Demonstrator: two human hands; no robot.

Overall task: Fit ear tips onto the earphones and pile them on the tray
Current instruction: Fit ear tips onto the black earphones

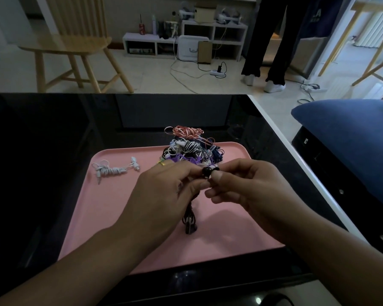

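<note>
On the pink tray, a white earphone bundle lies at ten o'clock, well apart from the hands. Over the tray's middle the left hand pinches a black earphone, its coiled cord hanging to the tray, while the right hand pinches the same earphone from three o'clock. A pile of mixed earphones sits at twelve o'clock.

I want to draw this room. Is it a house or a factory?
Most likely a room in a home. A wooden chair stands on the tiled floor, low white shelves hold bottles and boxes, and the pink tray sits on a black table.
</note>
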